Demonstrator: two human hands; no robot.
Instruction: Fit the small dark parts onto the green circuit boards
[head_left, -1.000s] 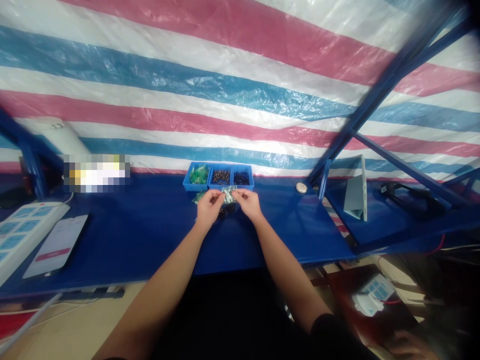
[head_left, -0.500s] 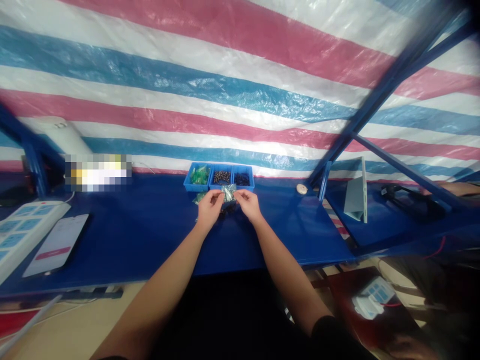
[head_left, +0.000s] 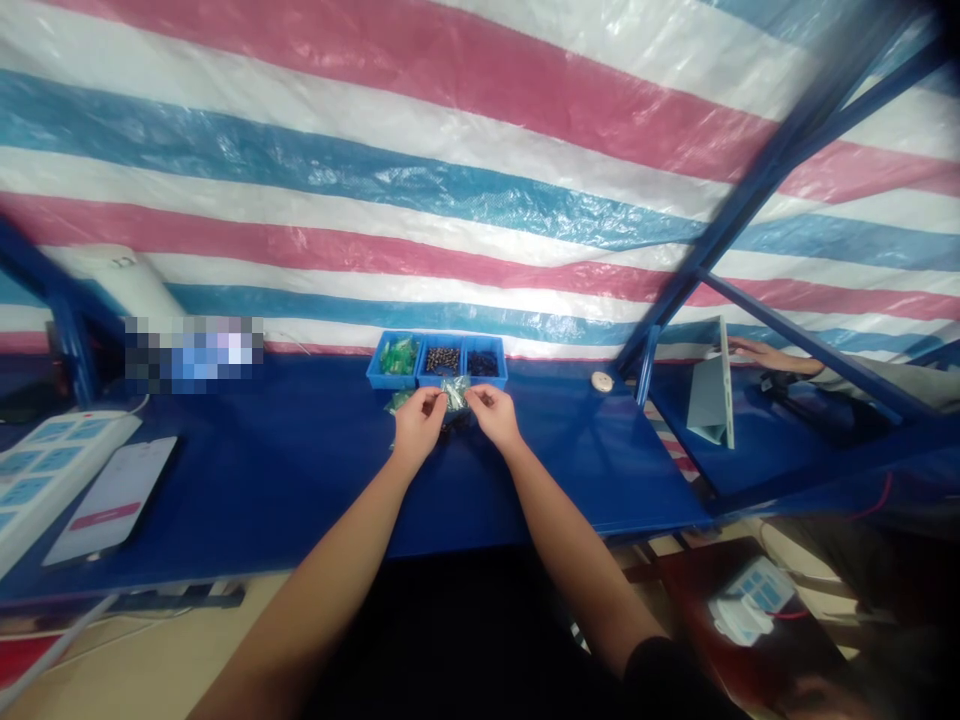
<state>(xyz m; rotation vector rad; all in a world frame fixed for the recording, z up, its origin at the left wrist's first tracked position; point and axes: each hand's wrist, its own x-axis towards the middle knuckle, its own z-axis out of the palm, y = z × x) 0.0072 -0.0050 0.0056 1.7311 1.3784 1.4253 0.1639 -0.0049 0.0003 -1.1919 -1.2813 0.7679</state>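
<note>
A small clear plastic bag is stretched between my two hands above the blue table. My left hand pinches its left edge, and my right hand pinches the right one. What the bag contains is too small to make out. Just behind it stand three joined blue bins: the left bin holds green plastic pieces, the middle bin small dark and brassy parts, the right bin dark blue or black parts. Under my hands lie a greenish packet and some dark bits, partly hidden.
On the table's left are a phone and a white power strip. A round whitish object sits near the blue frame post at right. Beyond it stands a tablet-like panel, with another person's hand behind it.
Both my hands keep hold of the bag with hardly any shift. Another person's hand and sleeve have come into view at the right, behind the panel.
</note>
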